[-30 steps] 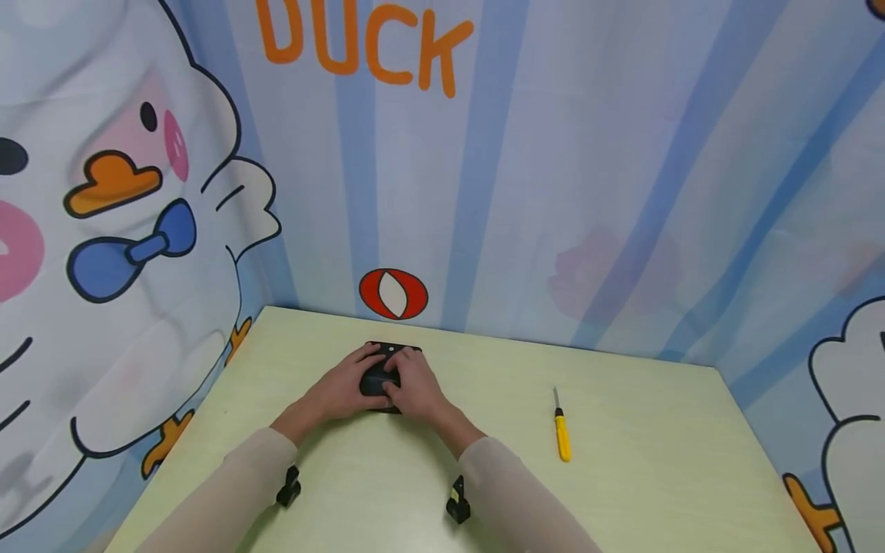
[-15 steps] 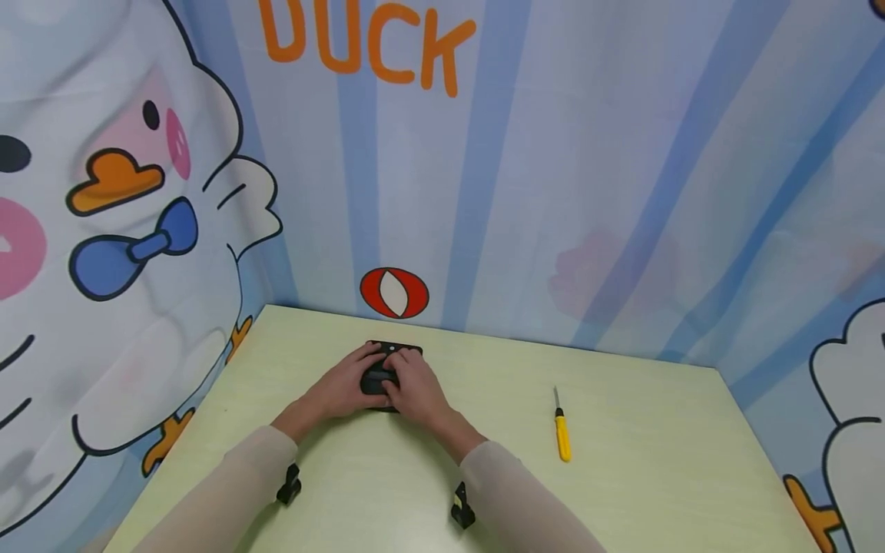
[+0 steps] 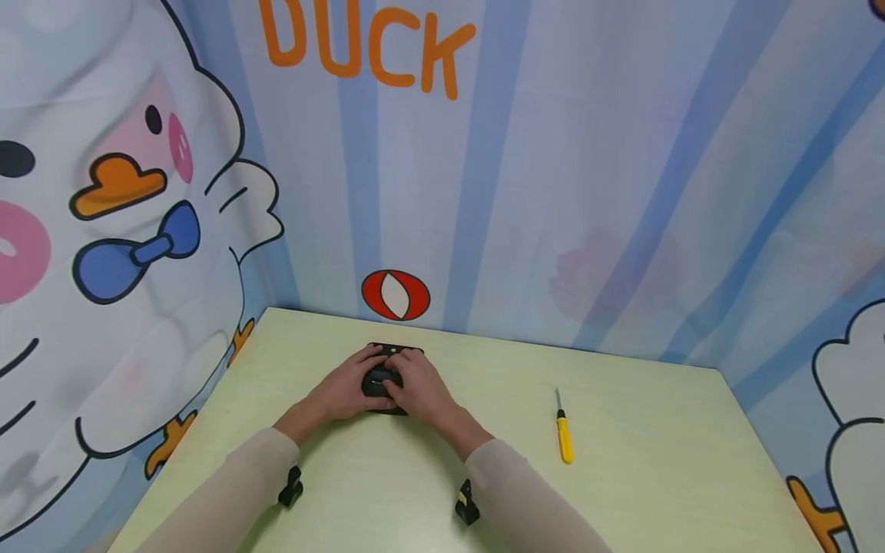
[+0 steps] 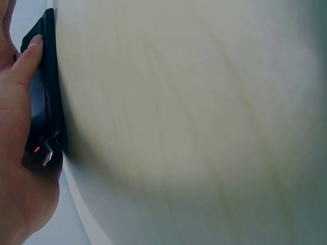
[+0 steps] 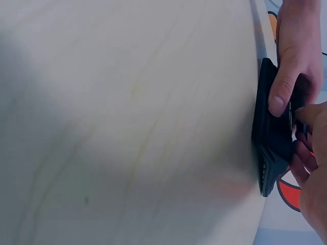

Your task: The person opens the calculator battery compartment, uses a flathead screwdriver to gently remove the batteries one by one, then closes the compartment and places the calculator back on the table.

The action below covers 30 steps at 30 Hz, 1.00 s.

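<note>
A flat black device (image 3: 376, 372) with a raised, rounded middle lies on the pale table near its back edge. I cannot tell its exact kind. My left hand (image 3: 340, 388) holds it from the left, fingers near the far edge and thumb on the near part. In the right wrist view that thumb (image 5: 278, 102) presses on the device's flat top. From the right, my right hand (image 3: 423, 390) curls its fingers at the raised part and pinches there. Both hands cover much of the device, so the pinched part is largely hidden.
To the right on the table (image 3: 643, 461) lies a yellow-handled screwdriver (image 3: 564, 438), its thin shaft pointing to the back. A cloth backdrop (image 3: 525, 177) with duck drawings and blue stripes hangs behind and beside the table. Small black camera mounts sit at both wrists.
The right wrist and forearm have shifted slightly to the right, and the right fingers have moved a little at the device. The left hand keeps its place.
</note>
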Each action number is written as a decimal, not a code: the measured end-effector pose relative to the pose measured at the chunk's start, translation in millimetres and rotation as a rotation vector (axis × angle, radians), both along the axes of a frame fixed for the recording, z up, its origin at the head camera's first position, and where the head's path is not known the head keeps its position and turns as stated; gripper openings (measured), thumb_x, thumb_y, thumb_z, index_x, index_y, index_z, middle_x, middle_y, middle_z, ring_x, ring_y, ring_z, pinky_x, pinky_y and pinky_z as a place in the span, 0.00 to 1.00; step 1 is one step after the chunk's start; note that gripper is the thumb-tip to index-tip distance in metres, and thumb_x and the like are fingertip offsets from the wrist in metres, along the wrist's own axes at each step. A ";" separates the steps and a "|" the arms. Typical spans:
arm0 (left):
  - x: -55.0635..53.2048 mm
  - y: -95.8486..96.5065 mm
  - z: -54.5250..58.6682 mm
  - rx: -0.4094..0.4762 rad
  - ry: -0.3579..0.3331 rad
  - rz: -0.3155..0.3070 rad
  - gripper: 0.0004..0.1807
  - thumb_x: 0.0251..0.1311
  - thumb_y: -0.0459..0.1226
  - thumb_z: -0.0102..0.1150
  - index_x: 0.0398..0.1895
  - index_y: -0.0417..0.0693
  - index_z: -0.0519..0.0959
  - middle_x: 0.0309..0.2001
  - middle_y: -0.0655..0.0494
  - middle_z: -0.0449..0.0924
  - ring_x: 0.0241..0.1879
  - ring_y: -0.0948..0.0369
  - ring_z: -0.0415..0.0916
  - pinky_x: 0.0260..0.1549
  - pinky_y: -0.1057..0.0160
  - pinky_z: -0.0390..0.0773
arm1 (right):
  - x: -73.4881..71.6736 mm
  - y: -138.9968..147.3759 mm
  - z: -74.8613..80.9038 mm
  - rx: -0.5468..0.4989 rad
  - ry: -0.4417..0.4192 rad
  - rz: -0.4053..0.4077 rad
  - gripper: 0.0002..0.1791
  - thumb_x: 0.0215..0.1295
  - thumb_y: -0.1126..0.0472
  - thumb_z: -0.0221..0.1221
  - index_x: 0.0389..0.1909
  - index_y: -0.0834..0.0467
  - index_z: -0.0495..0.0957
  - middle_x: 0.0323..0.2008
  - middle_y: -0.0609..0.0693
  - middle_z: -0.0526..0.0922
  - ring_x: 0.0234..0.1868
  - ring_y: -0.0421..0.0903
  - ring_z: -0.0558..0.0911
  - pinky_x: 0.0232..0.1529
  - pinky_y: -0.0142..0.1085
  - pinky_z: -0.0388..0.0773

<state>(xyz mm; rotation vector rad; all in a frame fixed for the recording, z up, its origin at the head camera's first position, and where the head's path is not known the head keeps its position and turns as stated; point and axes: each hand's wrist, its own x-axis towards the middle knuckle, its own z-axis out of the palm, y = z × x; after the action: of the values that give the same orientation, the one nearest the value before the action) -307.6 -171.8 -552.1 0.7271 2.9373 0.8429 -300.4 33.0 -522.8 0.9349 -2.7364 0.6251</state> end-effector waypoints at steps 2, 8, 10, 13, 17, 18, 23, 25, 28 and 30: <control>0.1 -0.3 -0.5 -0.005 -0.004 0.004 0.53 0.57 0.60 0.77 0.77 0.36 0.69 0.80 0.38 0.60 0.81 0.40 0.54 0.74 0.39 0.65 | -0.1 1.6 1.7 0.014 0.002 0.007 0.14 0.74 0.57 0.68 0.54 0.58 0.84 0.52 0.52 0.84 0.58 0.51 0.80 0.65 0.43 0.78; 2.0 0.4 0.3 0.001 -0.032 0.020 0.54 0.57 0.61 0.75 0.79 0.38 0.68 0.81 0.39 0.59 0.81 0.40 0.53 0.74 0.38 0.64 | -0.8 11.2 5.0 0.038 0.018 0.022 0.14 0.73 0.56 0.68 0.53 0.58 0.86 0.49 0.51 0.87 0.55 0.50 0.82 0.63 0.42 0.80; 2.4 1.0 0.8 0.002 -0.040 0.028 0.55 0.57 0.62 0.75 0.79 0.39 0.67 0.81 0.40 0.58 0.81 0.40 0.53 0.74 0.38 0.64 | -0.1 15.7 6.3 0.041 0.024 0.027 0.14 0.72 0.56 0.69 0.52 0.59 0.86 0.48 0.51 0.87 0.55 0.50 0.82 0.63 0.42 0.80; 2.1 2.0 0.7 -0.008 -0.046 0.037 0.55 0.57 0.63 0.75 0.80 0.40 0.67 0.81 0.41 0.58 0.81 0.40 0.53 0.74 0.38 0.64 | 1.0 22.8 7.2 0.050 0.023 0.026 0.14 0.72 0.56 0.69 0.52 0.59 0.86 0.48 0.51 0.88 0.54 0.49 0.82 0.62 0.42 0.81; 1.3 3.5 0.7 -0.027 -0.058 0.044 0.55 0.57 0.63 0.74 0.79 0.42 0.67 0.82 0.42 0.58 0.81 0.41 0.53 0.74 0.38 0.64 | 1.4 31.9 5.4 0.056 0.018 0.013 0.14 0.73 0.56 0.69 0.52 0.59 0.87 0.46 0.51 0.88 0.51 0.48 0.83 0.59 0.41 0.82; 1.0 3.8 0.6 -0.031 -0.062 0.045 0.55 0.57 0.63 0.74 0.79 0.42 0.68 0.82 0.43 0.57 0.82 0.42 0.52 0.74 0.38 0.64 | 1.4 34.1 4.5 0.056 0.019 0.010 0.14 0.73 0.56 0.69 0.52 0.59 0.87 0.46 0.51 0.88 0.51 0.48 0.83 0.59 0.41 0.82; 0.3 4.5 0.7 -0.030 -0.071 0.041 0.55 0.57 0.65 0.73 0.80 0.43 0.68 0.82 0.44 0.57 0.82 0.43 0.51 0.74 0.39 0.64 | 1.9 44.2 0.7 0.042 0.005 0.001 0.14 0.73 0.56 0.68 0.52 0.60 0.87 0.46 0.52 0.87 0.50 0.48 0.82 0.56 0.40 0.82; 0.5 4.3 1.4 -0.024 -0.073 0.041 0.55 0.56 0.64 0.74 0.79 0.43 0.68 0.82 0.44 0.57 0.82 0.43 0.51 0.74 0.39 0.64 | 2.0 47.6 0.2 0.039 0.000 0.002 0.14 0.73 0.56 0.68 0.53 0.60 0.87 0.46 0.52 0.87 0.50 0.48 0.82 0.56 0.41 0.82; 1.3 3.7 2.7 -0.020 -0.071 0.042 0.54 0.56 0.63 0.75 0.78 0.41 0.69 0.82 0.43 0.58 0.81 0.41 0.53 0.74 0.39 0.65 | 1.8 52.1 0.7 0.025 0.006 0.009 0.13 0.73 0.57 0.68 0.52 0.60 0.87 0.46 0.52 0.88 0.51 0.49 0.82 0.57 0.42 0.82; 1.4 3.5 3.3 -0.020 -0.069 0.045 0.54 0.56 0.63 0.75 0.78 0.41 0.69 0.82 0.43 0.58 0.81 0.42 0.53 0.73 0.39 0.65 | 1.0 54.7 0.3 0.015 0.016 0.014 0.13 0.73 0.58 0.68 0.52 0.60 0.87 0.46 0.52 0.88 0.50 0.49 0.83 0.57 0.42 0.82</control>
<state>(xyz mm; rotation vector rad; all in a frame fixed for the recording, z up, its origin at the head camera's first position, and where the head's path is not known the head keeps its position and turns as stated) -306.1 -168.3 -548.7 0.6200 2.9067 0.8233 -299.3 87.6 -522.5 0.9587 -2.7266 0.5970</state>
